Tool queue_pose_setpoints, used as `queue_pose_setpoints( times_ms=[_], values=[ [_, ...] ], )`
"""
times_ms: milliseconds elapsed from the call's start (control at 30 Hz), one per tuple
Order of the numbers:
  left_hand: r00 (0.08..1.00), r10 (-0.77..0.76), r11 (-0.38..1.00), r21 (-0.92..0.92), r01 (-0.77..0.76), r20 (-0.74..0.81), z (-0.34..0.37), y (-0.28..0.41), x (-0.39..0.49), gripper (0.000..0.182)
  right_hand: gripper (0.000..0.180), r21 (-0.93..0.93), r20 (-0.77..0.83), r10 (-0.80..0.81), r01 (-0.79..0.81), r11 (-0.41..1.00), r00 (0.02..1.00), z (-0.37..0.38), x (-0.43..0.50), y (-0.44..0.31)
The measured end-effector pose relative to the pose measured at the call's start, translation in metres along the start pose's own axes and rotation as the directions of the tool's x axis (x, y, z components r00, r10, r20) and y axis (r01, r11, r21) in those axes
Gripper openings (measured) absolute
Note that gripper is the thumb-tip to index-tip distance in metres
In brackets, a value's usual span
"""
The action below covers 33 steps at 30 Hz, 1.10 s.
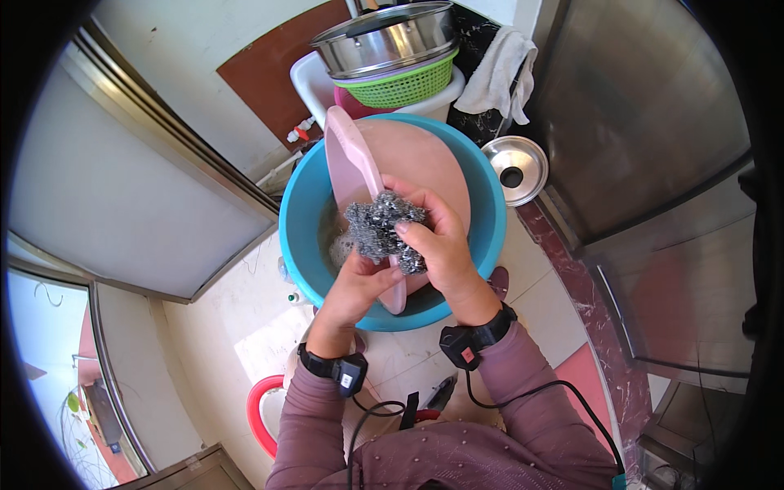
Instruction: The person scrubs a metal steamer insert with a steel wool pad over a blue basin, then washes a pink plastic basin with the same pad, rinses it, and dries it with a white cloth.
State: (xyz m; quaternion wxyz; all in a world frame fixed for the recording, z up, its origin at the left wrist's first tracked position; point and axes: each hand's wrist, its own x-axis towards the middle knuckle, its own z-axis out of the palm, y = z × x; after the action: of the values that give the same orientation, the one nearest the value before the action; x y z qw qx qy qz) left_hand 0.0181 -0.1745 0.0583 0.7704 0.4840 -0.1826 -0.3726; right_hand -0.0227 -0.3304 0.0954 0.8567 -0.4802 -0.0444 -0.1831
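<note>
Both hands hold a clump of metal scouring wool [380,229] over a blue plastic tub [293,236]. My right hand [444,242] grips its right side, thumb on top. On the lower left, my left hand [358,288] grasps the clump from below, near the rim of a pink plastic basin [346,144]. That basin stands tilted on its side inside the tub, its lower rim passing behind my hands. Soapy water with foam [341,250] shows at the tub's left. Whether my fingers also press on the basin is hidden.
Behind the tub, a steel pot [392,43] rests on a green perforated basket [404,82] above a white container [309,76]. A white towel [496,70] hangs at the upper right. A round steel lid [530,168] lies beside the tub. A red ring-shaped rim [257,410] shows at lower left.
</note>
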Motion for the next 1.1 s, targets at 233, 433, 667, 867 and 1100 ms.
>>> queue_pose_setpoints(
  times_ms=[233,433,667,867,1100],
  values=[
    [0.959,0.204,0.976,0.116,-0.184,-0.197,0.011,0.012,-0.013,0.057,0.02,0.003,0.091,-0.08,0.08,0.997,0.993,0.007,-0.006,-0.007],
    [0.872,0.36,0.921,-0.024,-0.389,-0.333,-0.02,0.033,-0.023,0.047,0.02,-0.141,-0.407,-0.316,0.282,0.949,0.857,-0.045,0.002,-0.028],
    [0.683,0.344,0.907,0.039,-0.42,-0.644,-0.082,0.052,-0.018,0.019,0.026,-0.82,-0.354,-0.174,-0.215,0.531,0.919,-0.117,0.024,0.033],
    [0.67,0.37,0.914,0.12,-0.389,-0.644,-0.108,0.052,-0.011,0.02,0.026,-0.952,-0.297,-0.014,-0.295,0.08,0.955,-0.133,0.058,0.023],
    [0.705,0.376,0.917,0.133,-0.376,-0.601,-0.114,0.048,-0.011,0.021,0.027,-0.91,-0.338,0.017,-0.331,0.25,0.941,-0.145,0.033,0.018]
  ],
)
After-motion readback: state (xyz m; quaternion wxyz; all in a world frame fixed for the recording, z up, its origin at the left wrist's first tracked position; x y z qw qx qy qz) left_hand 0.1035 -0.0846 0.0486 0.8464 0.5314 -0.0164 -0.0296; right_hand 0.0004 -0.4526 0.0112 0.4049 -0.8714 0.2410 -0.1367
